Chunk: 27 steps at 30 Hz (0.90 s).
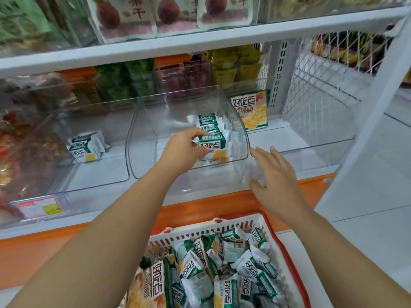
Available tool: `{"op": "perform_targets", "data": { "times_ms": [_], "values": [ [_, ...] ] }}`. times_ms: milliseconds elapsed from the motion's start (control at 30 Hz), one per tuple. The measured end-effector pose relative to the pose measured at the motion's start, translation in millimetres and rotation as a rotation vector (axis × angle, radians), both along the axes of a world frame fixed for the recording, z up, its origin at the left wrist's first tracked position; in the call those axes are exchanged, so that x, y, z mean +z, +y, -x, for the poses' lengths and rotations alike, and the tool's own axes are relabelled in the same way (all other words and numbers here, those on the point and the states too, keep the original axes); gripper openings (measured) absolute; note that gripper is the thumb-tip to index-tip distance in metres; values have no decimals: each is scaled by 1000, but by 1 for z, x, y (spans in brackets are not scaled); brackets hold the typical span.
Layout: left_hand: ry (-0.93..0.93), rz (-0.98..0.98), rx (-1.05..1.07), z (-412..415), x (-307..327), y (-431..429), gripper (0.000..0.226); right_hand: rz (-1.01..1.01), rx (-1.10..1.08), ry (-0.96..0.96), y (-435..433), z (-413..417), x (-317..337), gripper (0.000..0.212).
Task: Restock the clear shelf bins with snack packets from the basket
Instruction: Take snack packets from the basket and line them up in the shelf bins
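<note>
Pkt (214, 144), green-white, gripped by L hand (183, 146) inside mid clear bin (165, 117). R hand (274, 172) flat, fingers spread, on bin's 3 o'clock wall. Basket (233, 223) w/ more pkts at 6 o'clock.

White shelf (315, 168), clear bins (145, 121) (side by side)

好吃点 stands on the packet (213, 144) pinched in the left fingers (196, 132), on the yellow box (250, 110) just beyond and right of them, and on the basket packets (251, 266) below them, while the price tag (40, 206) far left is too blurred to read.
</note>
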<state>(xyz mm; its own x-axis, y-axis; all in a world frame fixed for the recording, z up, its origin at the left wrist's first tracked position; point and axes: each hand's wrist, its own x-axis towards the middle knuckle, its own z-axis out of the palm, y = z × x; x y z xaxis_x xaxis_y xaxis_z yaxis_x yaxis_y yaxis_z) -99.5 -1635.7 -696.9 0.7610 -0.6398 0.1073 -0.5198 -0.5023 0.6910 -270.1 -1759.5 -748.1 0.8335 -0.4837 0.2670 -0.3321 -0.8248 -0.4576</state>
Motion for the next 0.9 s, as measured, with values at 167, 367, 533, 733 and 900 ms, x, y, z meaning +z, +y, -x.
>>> {"op": "perform_targets", "data": {
  "times_ms": [167,367,533,733,900],
  "values": [
    [-67,-276,-109,-17,-20,-34,38,43,14,71,-1,2,-2,70],
    [-141,-378,-92,-22,-28,-47,25,57,19,81,-4,1,-5,72],
    [-113,-381,-93,-25,-31,-48,25,35,20,68,-3,1,-5,71],
    [27,-332,-100,-26,-22,-33,12,21,34,-46,0,2,-16,67],
    [-367,23,-32,11,-27,-3,17,90,83,-382,28,9,-51,40]
  ]
}}
